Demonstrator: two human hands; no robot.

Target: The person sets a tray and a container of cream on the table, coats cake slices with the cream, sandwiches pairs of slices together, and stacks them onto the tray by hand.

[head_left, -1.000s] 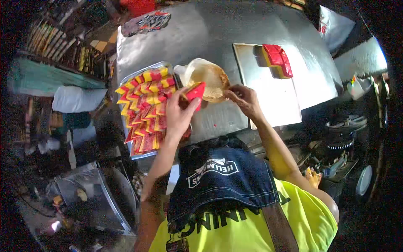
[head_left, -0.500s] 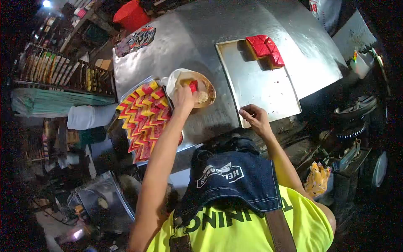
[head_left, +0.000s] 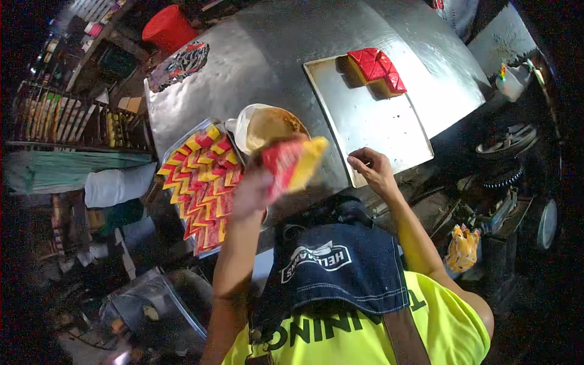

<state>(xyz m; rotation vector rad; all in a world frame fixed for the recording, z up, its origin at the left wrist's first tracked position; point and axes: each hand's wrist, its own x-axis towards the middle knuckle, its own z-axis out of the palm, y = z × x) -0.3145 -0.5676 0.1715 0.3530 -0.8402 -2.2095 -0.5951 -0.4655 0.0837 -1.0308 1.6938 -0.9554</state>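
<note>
My left hand (head_left: 252,190) is closed around a red-topped yellow cake piece (head_left: 283,167), blurred by motion. It hangs in front of a white bowl (head_left: 246,125) with a brownish inside, and partly hides it. Left of the bowl, a tray (head_left: 201,125) holds rows of red and yellow cake pieces (head_left: 204,182). My right hand (head_left: 374,170) hovers at the near left edge of a flat metal baking tray (head_left: 389,131), fingers curled in a pinch; whether anything is in them is hidden. At that tray's far end sits a block of red-topped cake (head_left: 377,68), scored into triangles.
Under the trays is a shiny metal table (head_left: 261,67). A red bucket (head_left: 169,29) stands beyond its far left corner, near a dark patterned patch (head_left: 182,66). A rack (head_left: 61,115) is at the left, and a yellow-orange plastic bag (head_left: 462,248) lies at the right.
My left hand has come out of the bowl and swung toward my body with the cake piece. My right hand stays at the baking tray's edge. The view has shifted slightly.
</note>
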